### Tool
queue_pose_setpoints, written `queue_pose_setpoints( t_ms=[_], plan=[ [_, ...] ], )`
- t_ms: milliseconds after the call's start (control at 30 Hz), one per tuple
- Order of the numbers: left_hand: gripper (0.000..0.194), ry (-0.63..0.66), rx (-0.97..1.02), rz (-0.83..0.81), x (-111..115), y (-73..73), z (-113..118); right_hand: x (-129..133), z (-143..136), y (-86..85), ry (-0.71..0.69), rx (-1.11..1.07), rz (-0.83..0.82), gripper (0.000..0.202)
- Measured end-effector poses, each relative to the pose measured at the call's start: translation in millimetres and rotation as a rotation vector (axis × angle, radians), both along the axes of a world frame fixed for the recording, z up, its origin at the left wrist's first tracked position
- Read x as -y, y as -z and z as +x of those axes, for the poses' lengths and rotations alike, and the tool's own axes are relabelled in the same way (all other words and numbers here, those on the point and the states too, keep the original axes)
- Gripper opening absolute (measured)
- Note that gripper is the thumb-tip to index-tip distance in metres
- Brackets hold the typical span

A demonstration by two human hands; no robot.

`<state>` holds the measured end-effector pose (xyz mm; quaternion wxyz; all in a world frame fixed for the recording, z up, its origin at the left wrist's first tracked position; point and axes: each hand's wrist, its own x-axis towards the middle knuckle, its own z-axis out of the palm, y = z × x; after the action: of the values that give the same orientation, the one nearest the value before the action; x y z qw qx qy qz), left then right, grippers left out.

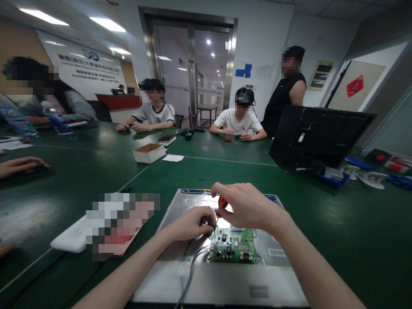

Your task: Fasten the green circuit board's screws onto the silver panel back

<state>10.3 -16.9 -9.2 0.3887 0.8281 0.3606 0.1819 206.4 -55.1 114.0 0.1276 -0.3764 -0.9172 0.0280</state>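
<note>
My right hand (252, 206) grips the red and black handle of a screwdriver (222, 201), whose thin shaft points down at the upper left corner of a green circuit board (236, 246). Close to the shaft's tip, my left hand (193, 223) is closed, thumb and fingers pinched together by that corner; whatever they hold is hidden. The board lies on the back of a silver metal display panel (225, 281), flat on the table in front of me. Grey cables (192, 272) run from the board's left side towards the panel's near edge.
On the green table (347, 231) lie a white device (72, 234) and a pink phone (124, 246) at left. Further off are a white open box (149, 154), a paper slip (173, 158), a black monitor (318, 135) and a blue tray (333, 179). Several other people sit or stand around.
</note>
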Motion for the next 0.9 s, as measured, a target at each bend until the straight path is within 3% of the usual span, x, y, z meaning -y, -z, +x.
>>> queue_pose_setpoints(
  t_ms=[400,567,733,900],
  plan=[
    [0.013,-0.008,0.029,-0.011,1,0.9,1,-2,-3,2.4,0.033,0.028,0.07,0.011],
    [0.011,-0.006,0.045,-0.057,2,-1.2,1,-3,-4,4.7,0.053,0.054,0.092,0.017],
    [0.015,-0.011,0.039,-0.06,2,-3.1,1,-2,-1,4.0,-0.015,0.002,0.034,0.027],
    [0.011,-0.009,0.049,-0.057,4,-9.3,3,-3,-1,3.0,0.028,0.018,0.085,0.018]
  ],
)
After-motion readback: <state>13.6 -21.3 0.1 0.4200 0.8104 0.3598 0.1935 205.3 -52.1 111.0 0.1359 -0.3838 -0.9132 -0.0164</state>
